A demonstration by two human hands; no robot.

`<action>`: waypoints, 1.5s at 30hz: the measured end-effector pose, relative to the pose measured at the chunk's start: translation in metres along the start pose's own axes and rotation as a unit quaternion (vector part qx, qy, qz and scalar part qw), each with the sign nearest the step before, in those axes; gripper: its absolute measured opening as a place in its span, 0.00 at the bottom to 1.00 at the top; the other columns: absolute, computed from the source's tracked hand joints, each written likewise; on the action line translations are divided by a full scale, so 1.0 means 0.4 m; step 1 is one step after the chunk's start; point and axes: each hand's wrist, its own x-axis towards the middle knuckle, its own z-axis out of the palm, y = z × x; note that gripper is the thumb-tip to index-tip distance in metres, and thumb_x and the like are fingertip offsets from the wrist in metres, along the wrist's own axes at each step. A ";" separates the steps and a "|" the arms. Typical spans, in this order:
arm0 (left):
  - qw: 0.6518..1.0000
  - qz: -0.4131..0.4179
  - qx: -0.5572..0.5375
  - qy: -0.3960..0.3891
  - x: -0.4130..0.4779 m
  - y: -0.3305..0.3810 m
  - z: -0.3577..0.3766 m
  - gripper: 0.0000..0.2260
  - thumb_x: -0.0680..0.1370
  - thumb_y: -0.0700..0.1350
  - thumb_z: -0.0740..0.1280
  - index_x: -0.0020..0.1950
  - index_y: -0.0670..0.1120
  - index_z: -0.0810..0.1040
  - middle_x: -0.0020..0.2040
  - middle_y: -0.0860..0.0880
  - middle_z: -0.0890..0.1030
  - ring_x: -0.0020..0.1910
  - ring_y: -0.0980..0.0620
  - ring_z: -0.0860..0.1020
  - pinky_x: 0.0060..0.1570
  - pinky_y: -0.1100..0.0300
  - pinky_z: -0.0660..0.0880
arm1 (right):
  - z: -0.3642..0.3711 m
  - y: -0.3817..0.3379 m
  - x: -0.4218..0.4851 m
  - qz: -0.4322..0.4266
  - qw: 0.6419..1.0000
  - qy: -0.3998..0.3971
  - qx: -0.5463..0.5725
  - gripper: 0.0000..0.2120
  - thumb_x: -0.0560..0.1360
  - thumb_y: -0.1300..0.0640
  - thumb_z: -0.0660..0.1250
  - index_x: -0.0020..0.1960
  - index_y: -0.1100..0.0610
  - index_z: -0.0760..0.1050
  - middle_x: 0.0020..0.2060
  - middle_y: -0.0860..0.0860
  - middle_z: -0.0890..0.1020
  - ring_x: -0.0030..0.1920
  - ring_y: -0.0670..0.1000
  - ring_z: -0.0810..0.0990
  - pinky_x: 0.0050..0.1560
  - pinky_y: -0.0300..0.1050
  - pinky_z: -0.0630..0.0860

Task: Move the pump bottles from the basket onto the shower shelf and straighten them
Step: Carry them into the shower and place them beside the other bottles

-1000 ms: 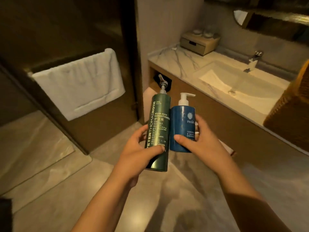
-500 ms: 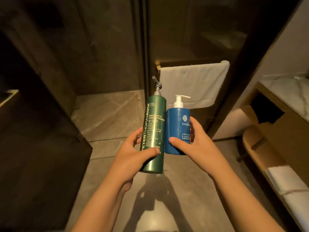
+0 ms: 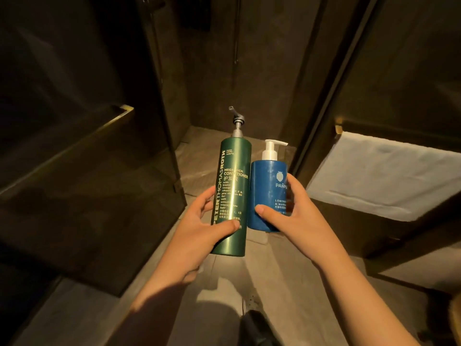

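Dark shower walls stand ahead, with a white towel hanging on the right. The left hand is wrapped around a tall green conditioner bottle. The right hand is wrapped around a short blue pump bottle. Both bottles are upright, side by side, up in the air above the floor.

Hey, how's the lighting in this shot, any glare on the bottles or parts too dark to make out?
Head view: dim, warm light; a bright vertical glare streak on the green bottle washes out part of its label; the blue bottle shows a softer sheen; the shower walls are nearly black; the white towel is brightest; straight edges bow from the wide-angle lens.
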 end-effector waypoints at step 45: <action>0.991 0.115 -0.039 0.048 1.278 0.237 -0.126 0.37 0.64 0.47 0.78 0.67 0.64 0.67 0.66 0.56 0.73 0.59 0.53 0.78 0.49 0.61 0.77 | -0.089 -0.073 1.383 -0.113 0.988 -0.101 0.011 0.30 0.69 0.48 0.72 0.54 0.21 0.58 0.49 0.22 0.72 0.52 0.29 0.73 0.39 0.24 0.73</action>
